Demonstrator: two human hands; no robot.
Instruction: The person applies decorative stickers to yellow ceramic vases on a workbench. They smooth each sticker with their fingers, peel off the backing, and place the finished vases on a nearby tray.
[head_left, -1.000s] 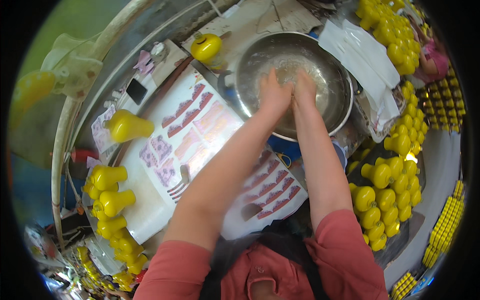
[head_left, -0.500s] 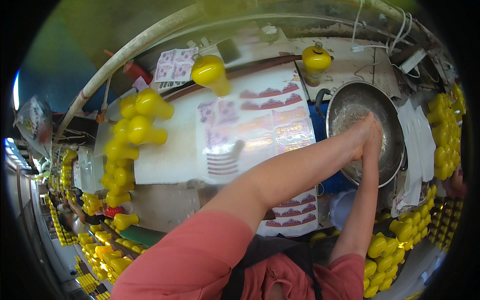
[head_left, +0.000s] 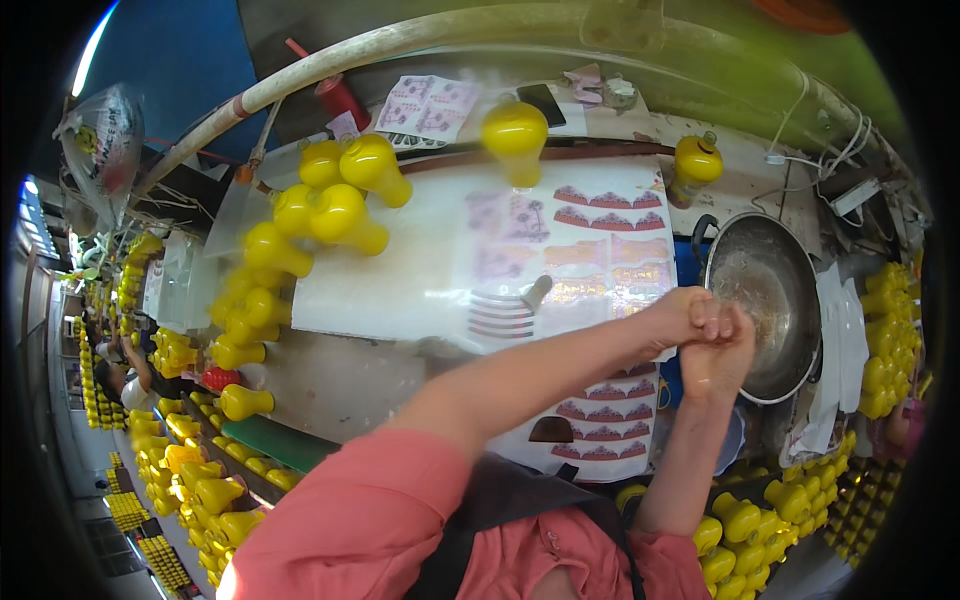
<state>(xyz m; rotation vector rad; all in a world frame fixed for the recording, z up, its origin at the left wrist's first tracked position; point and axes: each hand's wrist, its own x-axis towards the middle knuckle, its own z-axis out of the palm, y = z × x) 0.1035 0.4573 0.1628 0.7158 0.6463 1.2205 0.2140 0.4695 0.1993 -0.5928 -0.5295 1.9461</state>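
Note:
My left hand (head_left: 685,317) and my right hand (head_left: 722,358) are pressed together, fingers curled and closed against each other. Anything between them is hidden. They are above the left rim of a round metal pan (head_left: 770,275) with a black loop handle, which holds shallow, cloudy liquid. Left of my hands lies a sheet of printed decals (head_left: 610,215), with red scalloped strips and pinkish panels. A single glossy yellow vase (head_left: 515,130) stands at the far edge of the white board (head_left: 400,270).
Several yellow vases (head_left: 340,215) crowd the board's left side, and more fill racks (head_left: 760,530) at lower right. Another vase (head_left: 697,160) stands behind the pan. White paper strips (head_left: 850,345) lie right of it. A dark half-round piece (head_left: 550,430) rests near me. A person (head_left: 130,380) is far left.
Both hands have come up out of the pan, moving left and nearer to me, and are now folded together. The view has shifted, so the table's things appear displaced.

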